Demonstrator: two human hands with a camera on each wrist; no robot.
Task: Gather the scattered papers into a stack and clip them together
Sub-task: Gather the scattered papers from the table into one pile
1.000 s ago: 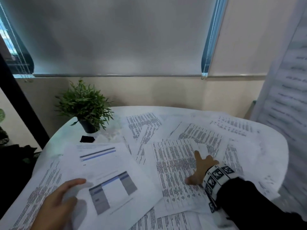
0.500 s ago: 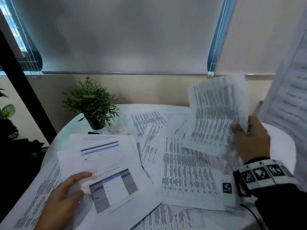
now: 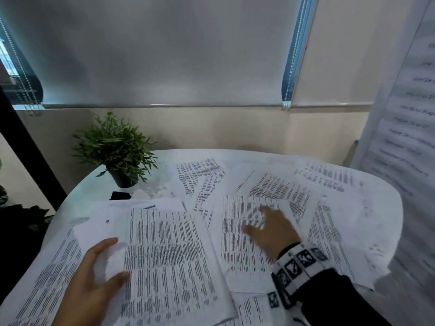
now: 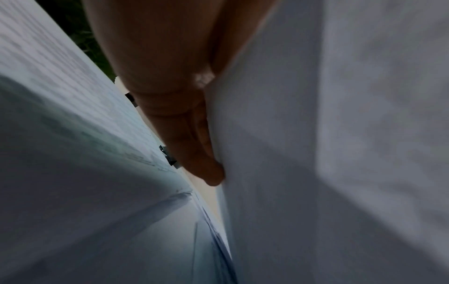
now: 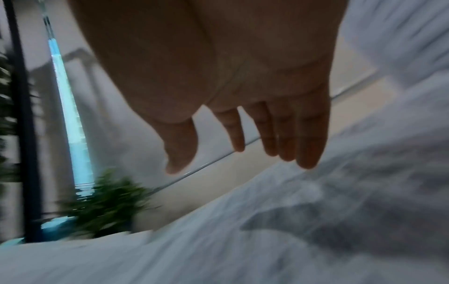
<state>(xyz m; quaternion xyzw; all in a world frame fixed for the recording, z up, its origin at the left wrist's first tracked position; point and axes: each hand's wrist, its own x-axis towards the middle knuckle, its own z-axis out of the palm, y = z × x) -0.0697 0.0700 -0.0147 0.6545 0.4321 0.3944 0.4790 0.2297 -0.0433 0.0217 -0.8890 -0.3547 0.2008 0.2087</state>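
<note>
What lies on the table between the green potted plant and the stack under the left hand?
In the head view, a small black object, then bare white tabletop.

Papers (image 3: 270, 208) across table (image 3: 381, 208) — plant (image 3: 115, 149) behind-left

Round white bench (image 3: 386, 209), almost all covered w/ loose white printed paper sheets (image 3: 277, 184), overlapping, no order. At far left a small green plant in black pot (image 3: 122, 178); just in front of it a small flat black object (image 3: 120, 195).
</note>
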